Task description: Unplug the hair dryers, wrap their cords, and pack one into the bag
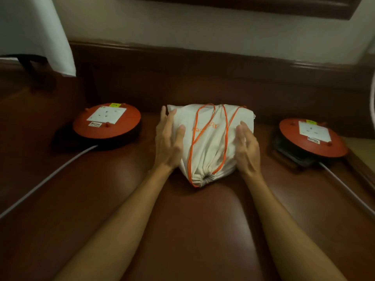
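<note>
A cream drawstring bag [209,138] with orange cords lies on the brown leather seat [203,220], its mouth drawn shut and pointing toward me. The bag bulges as if full; what is inside is hidden. My left hand [169,140] lies flat against the bag's left side with straight fingers. My right hand [246,147] rests against its right side, fingers relaxed. The orange cords lie loose across the top of the bag. No hair dryer shows.
A red cable reel with a white socket plate [106,123] sits to the left, a grey cable [48,177] running from it. A second reel [312,136] sits to the right with its own cable. A wooden ledge runs behind; white cloth [40,33] hangs at top left.
</note>
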A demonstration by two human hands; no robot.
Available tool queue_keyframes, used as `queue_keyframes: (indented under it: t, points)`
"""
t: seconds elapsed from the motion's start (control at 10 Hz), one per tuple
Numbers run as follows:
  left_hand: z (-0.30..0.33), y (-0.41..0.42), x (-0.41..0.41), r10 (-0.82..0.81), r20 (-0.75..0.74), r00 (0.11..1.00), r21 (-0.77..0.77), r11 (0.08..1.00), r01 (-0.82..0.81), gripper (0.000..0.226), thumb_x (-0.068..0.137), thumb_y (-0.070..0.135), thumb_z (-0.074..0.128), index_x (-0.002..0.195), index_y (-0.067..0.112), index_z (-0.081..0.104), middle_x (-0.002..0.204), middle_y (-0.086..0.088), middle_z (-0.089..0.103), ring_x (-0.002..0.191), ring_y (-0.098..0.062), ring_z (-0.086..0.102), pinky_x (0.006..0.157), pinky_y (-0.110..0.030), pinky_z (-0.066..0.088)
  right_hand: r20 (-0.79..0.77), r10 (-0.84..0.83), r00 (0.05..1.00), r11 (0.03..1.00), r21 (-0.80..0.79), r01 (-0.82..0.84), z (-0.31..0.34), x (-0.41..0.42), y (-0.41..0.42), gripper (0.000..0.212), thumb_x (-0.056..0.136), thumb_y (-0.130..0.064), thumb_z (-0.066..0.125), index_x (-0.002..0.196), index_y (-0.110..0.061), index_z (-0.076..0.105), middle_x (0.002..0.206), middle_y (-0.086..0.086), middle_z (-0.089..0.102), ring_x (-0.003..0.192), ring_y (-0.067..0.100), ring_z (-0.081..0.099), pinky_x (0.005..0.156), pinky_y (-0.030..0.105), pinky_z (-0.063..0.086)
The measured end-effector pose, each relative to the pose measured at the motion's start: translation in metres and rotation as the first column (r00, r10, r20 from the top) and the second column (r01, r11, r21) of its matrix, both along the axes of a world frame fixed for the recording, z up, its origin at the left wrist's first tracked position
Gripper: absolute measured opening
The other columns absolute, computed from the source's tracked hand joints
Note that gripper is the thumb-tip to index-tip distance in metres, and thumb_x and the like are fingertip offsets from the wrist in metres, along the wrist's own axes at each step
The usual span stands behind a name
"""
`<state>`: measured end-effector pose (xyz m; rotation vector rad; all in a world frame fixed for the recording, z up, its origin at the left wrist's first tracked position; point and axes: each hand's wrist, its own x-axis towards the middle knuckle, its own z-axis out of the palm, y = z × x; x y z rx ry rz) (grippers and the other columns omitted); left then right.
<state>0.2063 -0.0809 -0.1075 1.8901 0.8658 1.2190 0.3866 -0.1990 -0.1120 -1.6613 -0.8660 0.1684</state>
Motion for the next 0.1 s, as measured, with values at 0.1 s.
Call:
queue_keyframes:
  t: [0.1]
  points:
    - [0.0007,-0.0014,-0.0191,0.128,-0.220,0.967,-0.035,0.990,-0.139,0.060,0.097,0.052,0.037,0.152,0.029,0.038,0.169,0.002,0.007,0.151,-0.022,0.018,0.118,-0.041,0.020,-0.026,-0.164,0.986,0.984,0.059,0.166,0.0002,-0.0035,-0.0110,0.059,0.099,-0.061,0.038,0.119,-0.013,0.067,0.123,0.012,0.066,0.123,0.026,0.056,0.097,0.034,0.045]
